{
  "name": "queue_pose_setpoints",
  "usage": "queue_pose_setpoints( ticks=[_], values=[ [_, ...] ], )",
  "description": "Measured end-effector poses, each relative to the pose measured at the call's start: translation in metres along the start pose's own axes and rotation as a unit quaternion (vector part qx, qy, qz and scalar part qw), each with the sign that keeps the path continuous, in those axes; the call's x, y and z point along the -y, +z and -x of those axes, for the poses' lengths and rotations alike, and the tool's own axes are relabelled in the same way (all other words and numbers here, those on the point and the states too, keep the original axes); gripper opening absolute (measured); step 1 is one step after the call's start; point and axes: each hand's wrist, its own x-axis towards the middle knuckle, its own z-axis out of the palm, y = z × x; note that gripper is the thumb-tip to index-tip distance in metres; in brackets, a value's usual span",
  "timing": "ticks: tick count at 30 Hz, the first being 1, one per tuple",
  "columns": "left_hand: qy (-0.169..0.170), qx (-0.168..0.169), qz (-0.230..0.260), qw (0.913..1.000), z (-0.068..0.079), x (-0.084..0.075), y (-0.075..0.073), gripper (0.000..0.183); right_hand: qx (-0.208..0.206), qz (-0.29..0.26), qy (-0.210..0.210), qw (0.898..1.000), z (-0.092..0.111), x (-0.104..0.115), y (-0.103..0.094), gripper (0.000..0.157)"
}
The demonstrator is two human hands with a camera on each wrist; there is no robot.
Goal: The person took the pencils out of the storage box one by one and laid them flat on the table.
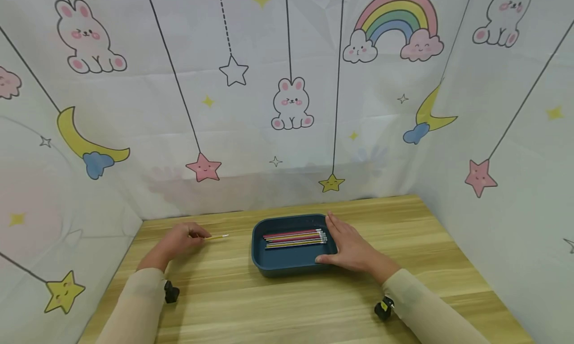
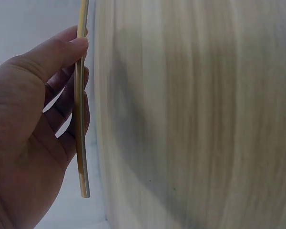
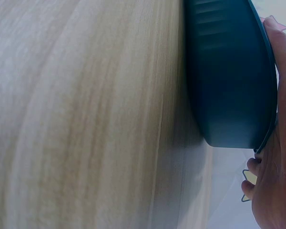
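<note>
Near the table's left side, my left hand (image 1: 181, 240) pinches a yellow pencil (image 1: 218, 237) between thumb and fingertips; its pale eraser end points right. Up close in the left wrist view, the pencil (image 2: 81, 138) runs past the thumb, raised off the wood. A dark blue rectangular tray (image 1: 287, 272) sits mid-table. Inside it, several pencils (image 1: 293, 239) in red, yellow and dark colours lie side by side, eraser ends to the right. My right hand (image 1: 354, 249) holds the tray's right end, thumb on the near rim and fingers at the far corner.
The light wood table (image 1: 269, 309) ends at a white fabric backdrop (image 1: 251, 114) printed with rabbits, stars and moons, which hangs behind and on both sides. Small black devices are strapped at both wrists, over cream sleeves (image 1: 139, 304).
</note>
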Motion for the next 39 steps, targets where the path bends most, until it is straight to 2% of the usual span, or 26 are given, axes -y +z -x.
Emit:
queue_pose_setpoints(
  ticks=[5, 11, 16, 26, 39],
  values=[
    [0.009, 0.001, -0.004, 1.0, -0.001, 0.006, 0.004, 0.02, 0.002, -0.005, 0.001, 1.0, 0.0, 0.0, 0.0, 0.126],
    [0.012, 0.008, 0.01, 0.9999, -0.004, 0.004, 0.004, 0.02, 0.0, -0.002, 0.001, 1.0, 0.0, -0.001, 0.0, 0.126],
    [0.002, 0.011, 0.001, 0.9999, -0.007, 0.008, 0.006, 0.019, 0.002, -0.002, 0.001, 1.0, -0.001, -0.001, 0.0, 0.127],
    [-0.011, -0.006, -0.007, 0.9999, -0.005, 0.019, 0.013, 0.018, 0.001, -0.001, 0.0, 1.0, 0.0, 0.001, 0.001, 0.127],
    [-0.036, -0.009, 0.003, 0.9993, -0.006, 0.016, 0.015, 0.015, 0.004, -0.001, 0.005, 1.0, -0.001, 0.0, 0.0, 0.127]
  ],
)
